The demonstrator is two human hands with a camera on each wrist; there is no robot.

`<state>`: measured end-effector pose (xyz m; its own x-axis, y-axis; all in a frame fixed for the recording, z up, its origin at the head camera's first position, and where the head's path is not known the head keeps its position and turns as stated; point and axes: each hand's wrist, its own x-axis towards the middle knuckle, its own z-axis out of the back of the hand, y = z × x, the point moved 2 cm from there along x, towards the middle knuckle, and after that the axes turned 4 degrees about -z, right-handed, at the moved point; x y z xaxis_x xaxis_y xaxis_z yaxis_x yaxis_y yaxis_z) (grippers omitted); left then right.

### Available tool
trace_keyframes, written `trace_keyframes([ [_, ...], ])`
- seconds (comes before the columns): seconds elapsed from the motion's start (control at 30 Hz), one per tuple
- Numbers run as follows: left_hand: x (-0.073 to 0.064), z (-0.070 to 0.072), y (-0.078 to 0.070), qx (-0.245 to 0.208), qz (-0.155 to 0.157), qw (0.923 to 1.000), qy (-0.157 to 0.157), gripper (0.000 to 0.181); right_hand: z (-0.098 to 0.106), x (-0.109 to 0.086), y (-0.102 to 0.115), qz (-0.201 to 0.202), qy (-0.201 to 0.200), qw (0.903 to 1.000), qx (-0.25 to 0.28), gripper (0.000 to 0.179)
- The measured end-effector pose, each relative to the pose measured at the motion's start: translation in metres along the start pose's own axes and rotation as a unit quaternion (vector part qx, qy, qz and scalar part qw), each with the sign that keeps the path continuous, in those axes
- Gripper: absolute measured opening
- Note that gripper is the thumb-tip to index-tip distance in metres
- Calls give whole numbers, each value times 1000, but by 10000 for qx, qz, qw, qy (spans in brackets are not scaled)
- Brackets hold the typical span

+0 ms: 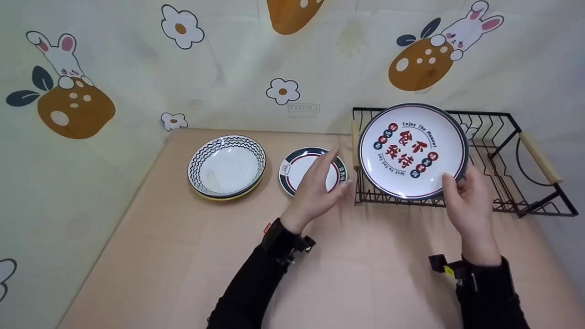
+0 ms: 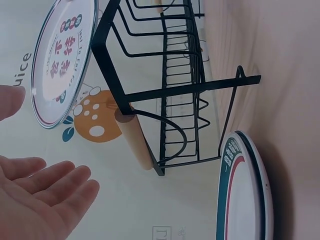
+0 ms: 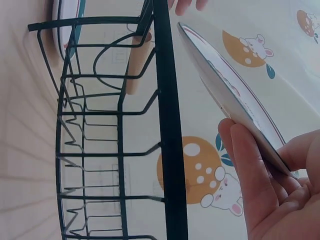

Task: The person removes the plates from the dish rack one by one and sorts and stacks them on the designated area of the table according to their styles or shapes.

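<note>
A white plate with red lettering and a dark blue rim (image 1: 413,151) is tilted above the black wire dish rack (image 1: 507,210). My right hand (image 1: 470,208) grips its lower right edge, thumb on the face and fingers (image 3: 250,170) behind, as the right wrist view shows. My left hand (image 1: 315,192) is held out over a smaller blue-rimmed plate (image 1: 288,180), fingers extended and holding nothing. In the left wrist view, a gap separates the left fingers (image 2: 65,195) from the lettered plate. That hand partly hides the smaller plate in the head view.
Left of the smaller plate, a bowl with a wavy black pattern (image 1: 228,169) sits on another yellow-edged dish. The rack has wooden handles (image 1: 539,157) at both ends. Behind the pinkish table (image 1: 183,260) hangs a backdrop (image 1: 228,68) printed with rabbits and flowers.
</note>
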<state>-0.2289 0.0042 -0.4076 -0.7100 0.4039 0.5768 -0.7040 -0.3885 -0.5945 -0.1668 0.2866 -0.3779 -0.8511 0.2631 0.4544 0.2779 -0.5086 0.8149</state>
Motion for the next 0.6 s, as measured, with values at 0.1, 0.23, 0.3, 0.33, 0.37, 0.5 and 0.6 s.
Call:
trace_keyframes([
  [0.1, 1, 1, -2, -32, 32, 10000, -17, 71, -3, -1, 2, 38, 12, 10000, 70, 41],
  [0.23, 1, 2, -2, -117, 71, 9999, -55, 69, -7, -4, 2, 95, 54, 9999, 75, 41],
  [0.3, 1, 2, -2, -188, 83, 9998, -80, 68, -9, -5, 3, 154, 101, 9998, 120, 41],
  [0.33, 1, 2, -2, -240, 85, 9996, -94, 68, -10, -5, 3, 182, 128, 9996, 154, 41],
  [0.37, 1, 2, -2, -296, 104, 9995, -103, 68, -11, -6, 3, 205, 144, 9995, 181, 40],
  [0.5, 0, 2, -2, -561, 189, 9982, -124, 67, -13, -7, 2, 220, 215, 9990, 330, 39],
  [0.6, 0, 3, -2, -657, 194, 9975, -157, 66, -15, -8, 0, 185, 268, 9986, 406, 39],
])
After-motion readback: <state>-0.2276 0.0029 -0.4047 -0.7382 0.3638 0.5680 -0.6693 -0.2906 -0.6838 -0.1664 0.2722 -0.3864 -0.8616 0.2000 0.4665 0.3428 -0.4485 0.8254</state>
